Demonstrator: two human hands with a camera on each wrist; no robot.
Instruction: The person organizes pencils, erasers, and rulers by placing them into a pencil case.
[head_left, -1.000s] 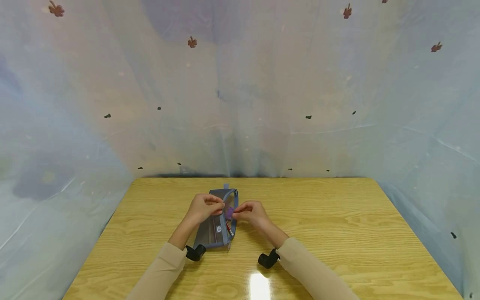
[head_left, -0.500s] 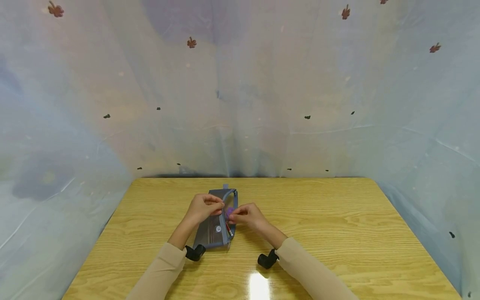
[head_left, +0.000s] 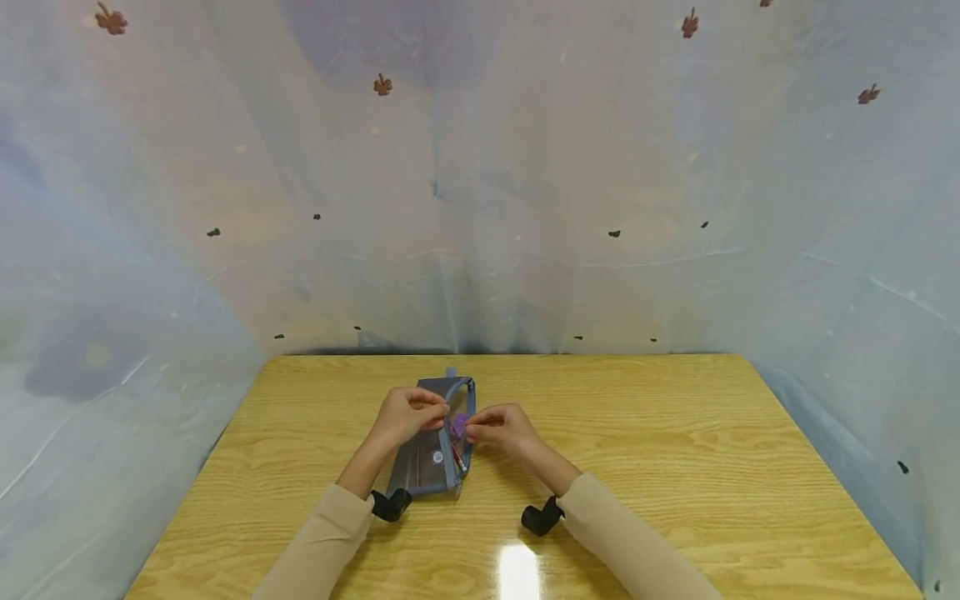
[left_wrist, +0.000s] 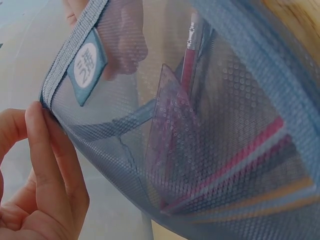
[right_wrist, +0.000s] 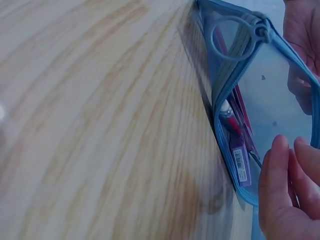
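A blue-grey mesh pencil case (head_left: 414,461) lies with its zipped mouth spread wide. My left hand (head_left: 405,419) pinches one rim of the mouth, near a round white label (left_wrist: 86,64). My right hand (head_left: 504,429) is at the opposite side of the mouth; in the right wrist view a gap shows between thumb and fingers, with nothing seen between them. Inside the case are a red pencil (left_wrist: 189,67) with a white end, a clear purple set square (left_wrist: 171,120) and a small purple box (right_wrist: 241,162) with a barcode label.
The case rests on a wood-grain table (head_left: 675,450), left of its middle. A ring-shaped zip pull (right_wrist: 214,40) hangs at one end of the mouth. Behind the table hangs a pale patterned sheet (head_left: 525,167). A black wrist camera (head_left: 542,518) sits below my right wrist.
My right hand went slightly left over the mouth of the case, then came back right to about its first spot. The left hand and the case have kept their place.
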